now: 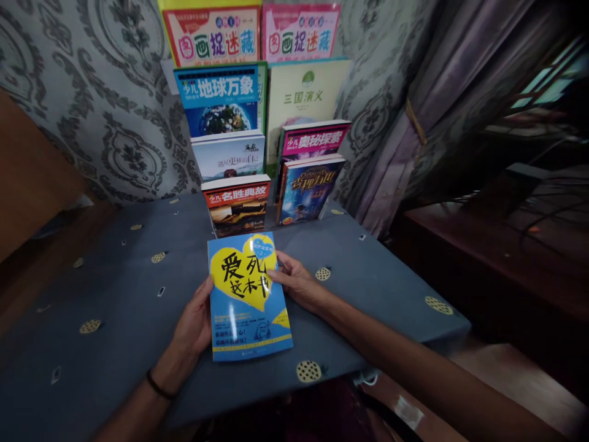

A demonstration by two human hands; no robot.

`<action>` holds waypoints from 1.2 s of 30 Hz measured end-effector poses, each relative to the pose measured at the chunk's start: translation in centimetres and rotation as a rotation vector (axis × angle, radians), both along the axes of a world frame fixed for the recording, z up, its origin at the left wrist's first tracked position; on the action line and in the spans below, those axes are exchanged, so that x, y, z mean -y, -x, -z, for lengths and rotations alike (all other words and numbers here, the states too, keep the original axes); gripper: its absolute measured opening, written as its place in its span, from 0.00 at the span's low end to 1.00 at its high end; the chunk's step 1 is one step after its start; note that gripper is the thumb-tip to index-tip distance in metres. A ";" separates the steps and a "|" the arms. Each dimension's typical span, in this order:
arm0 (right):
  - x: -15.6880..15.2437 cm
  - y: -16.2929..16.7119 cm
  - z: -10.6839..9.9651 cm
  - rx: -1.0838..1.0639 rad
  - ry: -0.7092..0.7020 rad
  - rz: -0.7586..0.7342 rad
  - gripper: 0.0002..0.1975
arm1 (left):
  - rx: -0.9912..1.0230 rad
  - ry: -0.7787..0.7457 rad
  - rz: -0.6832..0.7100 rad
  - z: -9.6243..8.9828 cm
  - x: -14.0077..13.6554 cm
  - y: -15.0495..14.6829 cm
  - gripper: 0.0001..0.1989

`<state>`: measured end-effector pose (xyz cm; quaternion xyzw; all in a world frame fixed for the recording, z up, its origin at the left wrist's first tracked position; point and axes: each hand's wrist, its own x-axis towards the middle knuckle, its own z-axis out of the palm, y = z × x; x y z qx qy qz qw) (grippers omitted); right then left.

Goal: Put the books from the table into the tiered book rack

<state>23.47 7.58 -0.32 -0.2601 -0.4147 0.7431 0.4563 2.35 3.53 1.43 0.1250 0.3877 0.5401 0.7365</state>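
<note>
You hold a glossy blue paperback book with a yellow heart on its cover [251, 310] at the lower centre of the frame, front facing up, over the surface covered in blue-grey, pineapple-print cloth [138, 276]. Your left hand [196, 314] grips its left edge; a thin dark band [159, 385] circles that wrist. Your right hand [294, 279] pinches the upper right edge, thumb over the cover and fingers at the side.

Just beyond, at the centre, a book with a red title band and dark photo cover [237, 212] stands leaning back, with a dark-blue illustrated book [308, 187] to its right. Behind them, more books rise in tiers to two pink-bordered picture books, one upper left of centre [214, 38], the other beside it [301, 34]. A lilac-grey curtain [391, 153], tied back, hangs at the upper right.
</note>
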 end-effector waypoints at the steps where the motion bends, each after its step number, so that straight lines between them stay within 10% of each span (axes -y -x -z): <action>1: 0.0 0.0 0.0 0.001 0.000 0.001 0.35 | 0.005 -0.002 0.007 0.0 0.0 0.0 0.23; 24: 1.1 -0.2 -0.8 0.022 -0.154 -0.173 0.32 | 0.160 -0.192 0.365 0.8 -0.3 0.2 0.32; 31: 1.4 -0.7 -1.0 0.040 -0.177 -0.209 0.32 | 0.075 -0.183 0.291 2.9 -1.3 0.6 0.32; 36: 0.9 -1.6 -0.8 -0.006 -0.186 -0.172 0.31 | 0.014 -0.220 0.266 0.3 -1.9 -0.9 0.35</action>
